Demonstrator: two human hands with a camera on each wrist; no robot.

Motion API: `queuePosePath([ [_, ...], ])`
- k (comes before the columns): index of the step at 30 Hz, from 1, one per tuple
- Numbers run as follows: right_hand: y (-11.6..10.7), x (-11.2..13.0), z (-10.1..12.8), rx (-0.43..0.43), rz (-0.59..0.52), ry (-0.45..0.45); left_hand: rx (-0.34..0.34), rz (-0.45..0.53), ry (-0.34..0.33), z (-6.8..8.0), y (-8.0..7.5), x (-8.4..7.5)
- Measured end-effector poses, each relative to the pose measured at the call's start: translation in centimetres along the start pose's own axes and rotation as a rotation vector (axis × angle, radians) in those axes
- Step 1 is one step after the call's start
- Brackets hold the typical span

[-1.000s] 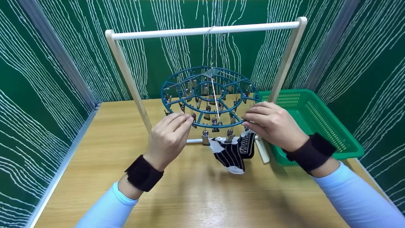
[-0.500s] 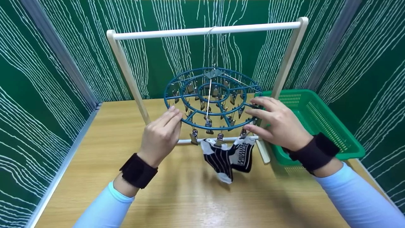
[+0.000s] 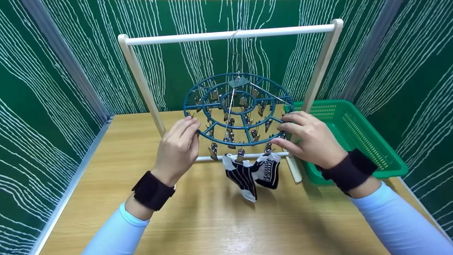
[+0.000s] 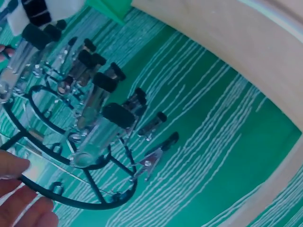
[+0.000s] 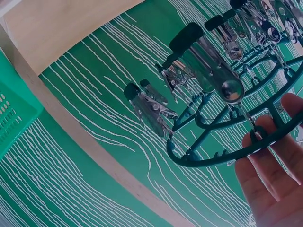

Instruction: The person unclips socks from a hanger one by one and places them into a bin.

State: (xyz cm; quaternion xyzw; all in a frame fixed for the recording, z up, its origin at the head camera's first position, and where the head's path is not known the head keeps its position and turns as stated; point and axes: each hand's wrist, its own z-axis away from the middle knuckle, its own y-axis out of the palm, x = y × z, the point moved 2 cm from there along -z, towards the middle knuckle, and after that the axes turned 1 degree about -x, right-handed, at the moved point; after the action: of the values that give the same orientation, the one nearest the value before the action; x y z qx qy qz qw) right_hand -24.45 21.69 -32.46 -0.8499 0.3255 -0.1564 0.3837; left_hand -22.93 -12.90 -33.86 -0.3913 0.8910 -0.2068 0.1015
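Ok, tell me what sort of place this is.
Probably a staged laundry-hanging workstation, not a home: a wooden table walled by green patterned panels, with a small drying rack, round clip hanger and green basket.

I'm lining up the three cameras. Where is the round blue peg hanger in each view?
Head: round blue peg hanger centre, between both hands.
Left wrist: lower left, rim by fingertips.
Right wrist: right side, rim above fingers.
Shared landmark: metal clips hanging from it.
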Motion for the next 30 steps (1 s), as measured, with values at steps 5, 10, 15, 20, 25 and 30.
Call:
queuePosePath([
  [5, 0.1, 0.0, -0.1, -0.008, 0.006, 0.001, -0.014, 0.058, -0.002, 0.2, -0.2, -1.0],
  [10, 0.2, 0.1, -0.1, 0.001, 0.006, 0.009, 0.006, 0.185, 0.000, 0.3, -0.2, -2.1],
  [15, 0.1, 0.1, -0.1, 0.004, 0.011, 0.010, 0.109, 0.299, 0.040, 0.5, 0.4, -3.4],
  [20, 0.1, 0.2, -0.2, 0.005, 0.011, 0.013, 0.283, 0.368, 0.065, 0.8, 1.4, -4.3],
  [25, 0.3, 0.2, -0.2, -0.003, 0.022, -0.014, 0.464, 0.414, -0.039, 0.9, 2.3, -4.4],
  [30, 0.4, 0.1, -0.3, -0.008, 0.021, -0.023, 0.599, 0.504, -0.203, 0.7, 3.1, -4.0],
])
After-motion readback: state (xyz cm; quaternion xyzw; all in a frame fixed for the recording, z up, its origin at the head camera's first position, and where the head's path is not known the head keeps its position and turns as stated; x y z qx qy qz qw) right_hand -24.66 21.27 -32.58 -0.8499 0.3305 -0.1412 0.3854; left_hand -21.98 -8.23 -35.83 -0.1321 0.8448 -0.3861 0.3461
